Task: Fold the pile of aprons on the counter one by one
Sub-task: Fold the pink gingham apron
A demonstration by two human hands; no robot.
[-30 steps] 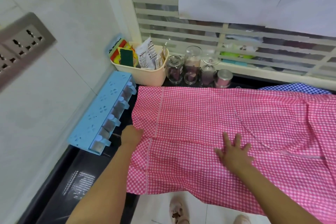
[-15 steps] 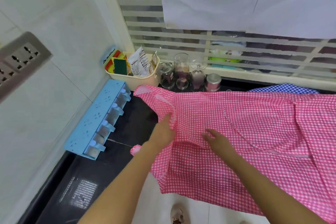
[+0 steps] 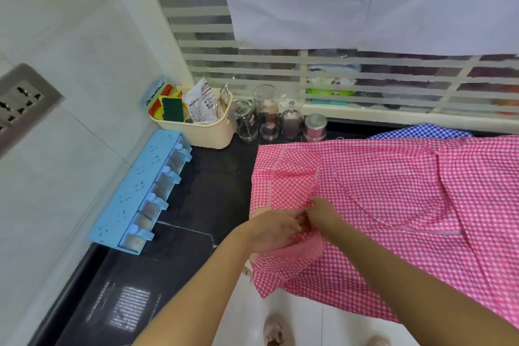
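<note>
The left hand (image 3: 273,229) and the right hand (image 3: 323,213) are meeting at the left end of the pink apron (image 3: 393,191), both with fingers curled and pinching the same bunched bit of cloth between them; the right fingertips are partly hiding behind the left hand, so how deep that pinch is going is hard to say. The likeliest trouble, by my reckoning, is coming from the near edge, which is hanging off the front of the black counter (image 3: 202,205) over the floor: if the pinch is loosening while the fold is being carried across, that overhang could be dragging the whole piece off. A crooked fold is also looking possible, since the turned-over flap is lying rumpled, not flat. The apron itself is showing thin pink-and-white gingham with a pale stitched hem and a curved pocket seam, spreading from the middle of the counter off to the right. A blue checked apron (image 3: 421,132) is peeking out from under its far edge, and the glass jars (image 3: 266,118) are standing just beyond its far left corner.
</note>
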